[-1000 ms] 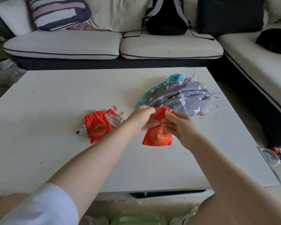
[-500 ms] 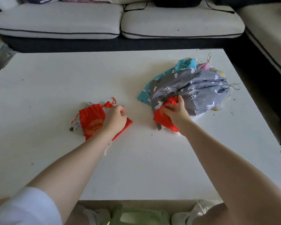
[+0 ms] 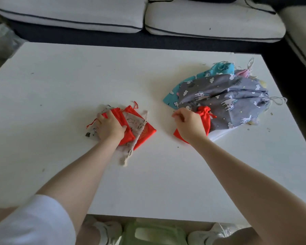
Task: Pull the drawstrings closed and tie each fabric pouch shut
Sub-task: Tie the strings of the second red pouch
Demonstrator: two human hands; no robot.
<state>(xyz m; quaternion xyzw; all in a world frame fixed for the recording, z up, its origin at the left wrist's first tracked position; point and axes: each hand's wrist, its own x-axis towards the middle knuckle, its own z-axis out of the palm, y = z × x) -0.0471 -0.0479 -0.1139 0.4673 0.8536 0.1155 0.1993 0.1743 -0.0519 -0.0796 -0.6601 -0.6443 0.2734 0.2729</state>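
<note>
Under both hands (image 3: 111,127) (image 3: 190,127), red pouches (image 3: 204,117).

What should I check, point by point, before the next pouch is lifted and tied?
1. Right hand holds the red pouch at the pile: ok.
2. That pouch's neck is gathered: ok; knot tied: cannot tell.
3. Left hand is free: not ok, it rests on the red pouches at the left.
4. Untied pouches remain in the gray pile: ok.
5. Table has working room: ok.
</note>
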